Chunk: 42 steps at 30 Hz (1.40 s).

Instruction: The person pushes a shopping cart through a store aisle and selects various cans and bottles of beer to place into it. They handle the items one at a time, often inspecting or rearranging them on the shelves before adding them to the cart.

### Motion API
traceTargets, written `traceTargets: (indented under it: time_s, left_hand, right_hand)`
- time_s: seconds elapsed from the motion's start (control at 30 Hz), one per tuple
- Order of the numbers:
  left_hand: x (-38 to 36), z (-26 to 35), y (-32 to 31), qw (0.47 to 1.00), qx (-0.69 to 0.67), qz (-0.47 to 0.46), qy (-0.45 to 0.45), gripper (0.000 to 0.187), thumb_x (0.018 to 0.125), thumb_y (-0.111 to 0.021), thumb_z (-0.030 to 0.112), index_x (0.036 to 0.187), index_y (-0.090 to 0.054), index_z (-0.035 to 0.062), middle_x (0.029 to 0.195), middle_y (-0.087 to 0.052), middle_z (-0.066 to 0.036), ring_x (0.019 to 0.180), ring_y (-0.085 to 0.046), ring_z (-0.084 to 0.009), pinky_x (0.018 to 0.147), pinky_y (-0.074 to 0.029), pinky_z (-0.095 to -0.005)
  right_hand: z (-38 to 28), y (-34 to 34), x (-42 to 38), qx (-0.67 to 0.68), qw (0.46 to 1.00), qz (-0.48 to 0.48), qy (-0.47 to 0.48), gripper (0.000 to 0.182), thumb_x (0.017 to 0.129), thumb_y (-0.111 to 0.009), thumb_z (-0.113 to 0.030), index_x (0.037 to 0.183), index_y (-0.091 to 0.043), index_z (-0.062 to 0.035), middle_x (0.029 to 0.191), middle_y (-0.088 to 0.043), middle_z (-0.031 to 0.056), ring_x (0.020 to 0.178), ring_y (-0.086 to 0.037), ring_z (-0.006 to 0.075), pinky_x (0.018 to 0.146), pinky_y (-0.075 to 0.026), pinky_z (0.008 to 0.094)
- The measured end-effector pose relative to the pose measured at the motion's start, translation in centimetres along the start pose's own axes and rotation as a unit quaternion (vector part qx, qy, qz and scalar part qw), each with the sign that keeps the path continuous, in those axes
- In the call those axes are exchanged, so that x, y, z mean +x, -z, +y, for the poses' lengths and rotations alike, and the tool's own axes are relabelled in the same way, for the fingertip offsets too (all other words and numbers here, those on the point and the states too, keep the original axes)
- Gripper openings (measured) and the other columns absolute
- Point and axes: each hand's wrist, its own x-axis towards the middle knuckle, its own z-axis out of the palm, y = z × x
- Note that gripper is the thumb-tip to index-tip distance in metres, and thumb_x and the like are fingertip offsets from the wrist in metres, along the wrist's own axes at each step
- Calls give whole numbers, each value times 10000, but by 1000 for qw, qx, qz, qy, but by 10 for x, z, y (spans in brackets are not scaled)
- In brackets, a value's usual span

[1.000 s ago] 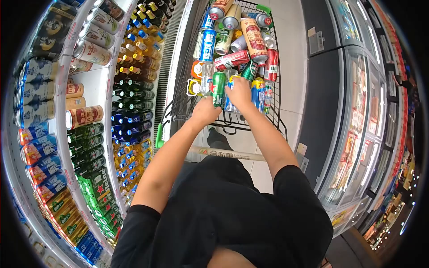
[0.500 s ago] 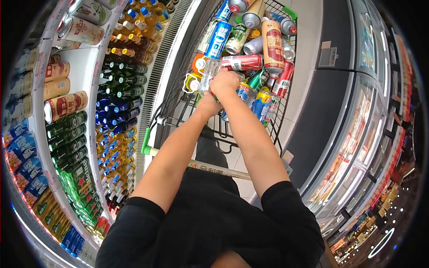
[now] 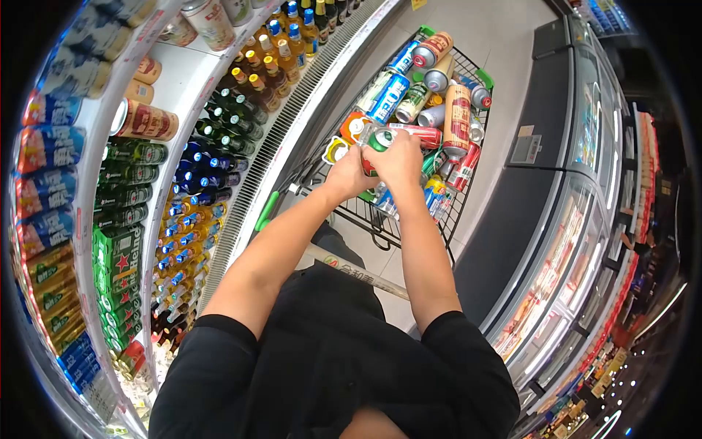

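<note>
Over the shopping cart, my left hand and my right hand come together around a green drink can. Its end faces up toward me, and a bit of red shows below it between my hands. My left fingers close on its lower left side, my right fingers on its right side; much of the can is hidden. Beside them in the cart lie a red can, a tall tan-and-red can, a blue-and-white can and an orange item with a white ring handle.
Shelves of bottles and cans line the left side, with green beer cartons lower down. A dark freezer cabinet with glass doors runs along the right. The cart's handlebar crosses in front of my body.
My hands have lifted the green can into view; it was mostly hidden before. The cart has shifted right and lower in view as my head turned.
</note>
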Motion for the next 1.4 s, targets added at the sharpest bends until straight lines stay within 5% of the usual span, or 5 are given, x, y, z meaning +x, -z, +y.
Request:
traceTargets:
  time_s: [0.27,0.53,0.97,1.07,1.4]
  left_hand:
    - [-191,30,126,982,-67,109,-138,797,715,-850,423,1303,-547,-20,1118,-696,-214,1059,-684,-394,925,-529,-466]
    - [-420,-66,169,950,-135,275,66,813,747,-804,502,1268,-527,-58,1053,-699,-263,1013,-697,-403,905,-532,-461]
    - [-673,-237,96,763,-142,585,234,768,756,-827,427,1304,-531,-21,1107,-697,-237,1047,-691,-398,919,-533,-470]
    - [-703,-272,89,726,-105,637,235,761,758,-829,415,1312,-522,-8,1124,-689,-242,1052,-684,-416,922,-532,-478]
    - [-764,-374,185,623,-45,737,257,716,747,-880,349,1269,-524,13,1051,-711,-199,999,-691,-398,844,-541,-484]
  right_hand:
    - [-96,87,-99,250,956,-71,138,602,735,-876,-388,1132,-693,26,1011,-751,157,893,-731,246,814,-567,367]
    - [-225,-13,-249,428,792,-391,192,498,969,-713,-400,1271,-655,-9,1007,-694,17,838,-632,73,673,-506,235]
    - [-363,-134,-552,178,671,-580,426,736,797,-844,-382,1316,-562,57,1170,-702,184,1097,-683,258,953,-534,385]
    - [-393,-187,-583,110,625,-567,526,723,795,-866,-306,1337,-549,54,1206,-678,167,1102,-661,214,946,-533,355]
    - [-534,-207,-689,19,477,-383,791,767,624,-861,-384,1204,-625,59,1126,-697,258,1071,-680,390,968,-531,428]
